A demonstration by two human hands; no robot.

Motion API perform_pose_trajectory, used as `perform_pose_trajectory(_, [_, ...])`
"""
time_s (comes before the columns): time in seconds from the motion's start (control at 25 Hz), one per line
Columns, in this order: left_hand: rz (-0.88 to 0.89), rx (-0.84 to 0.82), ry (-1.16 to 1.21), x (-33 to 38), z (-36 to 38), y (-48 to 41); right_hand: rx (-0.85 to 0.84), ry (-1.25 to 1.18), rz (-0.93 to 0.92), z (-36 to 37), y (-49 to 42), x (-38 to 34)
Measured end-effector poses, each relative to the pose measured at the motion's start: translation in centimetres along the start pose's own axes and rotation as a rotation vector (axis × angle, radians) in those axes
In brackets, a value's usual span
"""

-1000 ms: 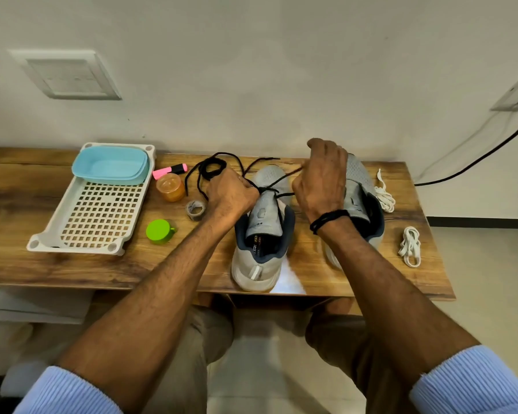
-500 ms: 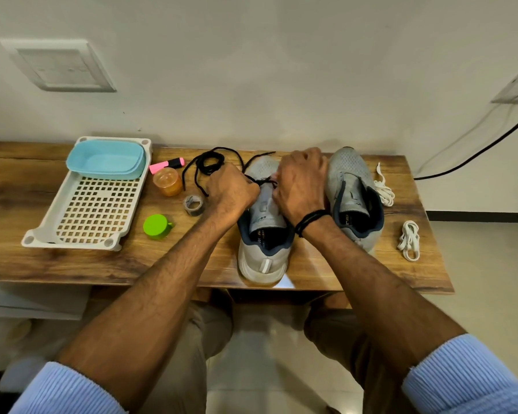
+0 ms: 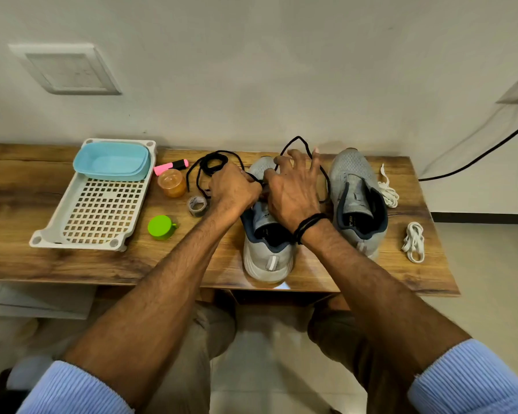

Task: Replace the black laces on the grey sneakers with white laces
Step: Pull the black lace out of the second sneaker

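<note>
Two grey sneakers stand on the wooden table [image 3: 42, 264], heels toward me. My left hand [image 3: 237, 191] is curled in a fist over the left sneaker [image 3: 263, 258] and grips its black lace [image 3: 296, 138]. My right hand [image 3: 295, 192] rests on the same shoe. Its thumb and forefinger pinch the lace, which arcs up over its spread fingers and falls between the shoes. The right sneaker [image 3: 353, 180] has no lace. A loose black lace [image 3: 213, 162] lies coiled behind my left hand. One white lace bundle [image 3: 413, 242] and another white lace [image 3: 388, 189] lie right of the shoes.
A white perforated tray [image 3: 102, 210] holding a blue tub [image 3: 111, 162] sits at the left. Between it and the shoes are a pink highlighter [image 3: 171, 166], an orange jar [image 3: 171, 183], a tape roll [image 3: 197, 205] and a green cap [image 3: 160, 228]. The wall is close behind.
My right hand came down from above the right sneaker onto the left one and spread its fingers. The black lace now loops up over it. My left hand stayed put.
</note>
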State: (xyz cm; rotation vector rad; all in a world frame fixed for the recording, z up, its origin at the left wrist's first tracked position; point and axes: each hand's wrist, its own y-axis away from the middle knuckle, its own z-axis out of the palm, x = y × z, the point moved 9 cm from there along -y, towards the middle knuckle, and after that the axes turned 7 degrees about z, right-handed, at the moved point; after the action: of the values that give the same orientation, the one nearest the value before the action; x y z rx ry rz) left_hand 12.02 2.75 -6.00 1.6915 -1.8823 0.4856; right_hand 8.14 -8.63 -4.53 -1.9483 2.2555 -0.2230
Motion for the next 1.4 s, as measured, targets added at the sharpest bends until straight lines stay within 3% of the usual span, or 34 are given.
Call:
perform_pose_trajectory(0.32, [-0.028, 0.025, 0.029, -0.2, -0.1, 0.3, 0.024, 0.033, 0.076, 0.0, -0.3, 0.7])
perform_pose_trajectory(0.48, [-0.080, 0.094, 0.003, -1.4, -1.1, 0.0, 0.151, 0.000, 0.481, -2.7, -0.4, 7.3])
perform_pose_trajectory(0.56, [-0.076, 0.101, 0.018, -1.5, -1.6, -0.1, 0.189, -0.098, 0.573, -3.6, -0.4, 9.6])
perform_pose_trajectory(0.8, [-0.093, 0.014, 0.092, -1.9, -0.6, 0.1, 0.181, -0.351, 0.262, -3.2, -1.5, 5.7])
perform_pose_trajectory(0.96, [-0.147, -0.017, 0.166, -3.1, 0.3, 0.3, -0.090, -0.260, -0.006, -0.2, -1.0, 0.6])
perform_pose_trajectory(1.16, [-0.149, 0.064, 0.267, -3.8, 0.7, 0.6, -0.207, -0.256, 0.019, 0.6, -0.7, 0.6])
perform_pose_trajectory(1.4, [0.015, 0.130, 0.082, -1.9, 0.4, 1.4, -0.255, -0.308, 0.090, 1.4, -0.6, 0.9])
